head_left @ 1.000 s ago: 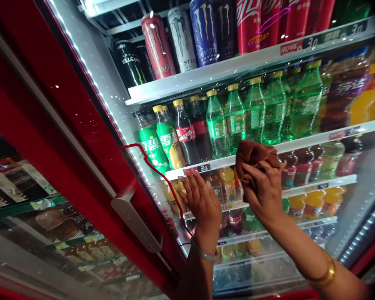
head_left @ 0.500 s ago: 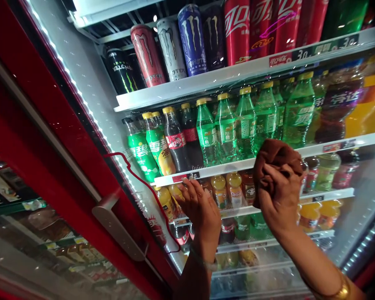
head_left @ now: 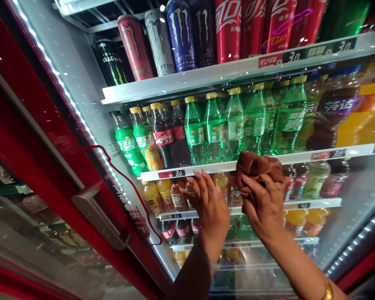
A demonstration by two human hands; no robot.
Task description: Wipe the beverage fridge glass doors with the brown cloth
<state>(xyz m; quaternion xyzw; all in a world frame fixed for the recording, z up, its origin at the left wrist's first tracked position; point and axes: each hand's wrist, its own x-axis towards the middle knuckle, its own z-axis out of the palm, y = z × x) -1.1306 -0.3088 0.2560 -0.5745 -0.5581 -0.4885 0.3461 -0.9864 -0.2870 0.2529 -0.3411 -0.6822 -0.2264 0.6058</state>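
A tall drinks fridge point(head_left: 81, 104) with a red frame fills the view, its glass door point(head_left: 346, 183) shut and speckled with glare. A grey door handle point(head_left: 98, 218) sits on the red frame at the lower left. Behind the glass, white shelves point(head_left: 237, 71) run across: tall cans point(head_left: 178, 35) stand on the top one, green bottles point(head_left: 212, 125) and a few dark cola bottles point(head_left: 164, 135) on the next, and small orange and brown drink bottles point(head_left: 162, 189) on the lower rows.

The person's right hand point(head_left: 264, 208) is bunched tight around a brown cloth point(head_left: 258, 166), pressing it against the glass at the level of the shelf under the green bottles. A gold bangle point(head_left: 328, 291) shows on that wrist at the bottom edge. Just beside it, the left hand point(head_left: 211, 206) lies flat on the glass with fingers spread and nothing in it, over the small orange bottles.
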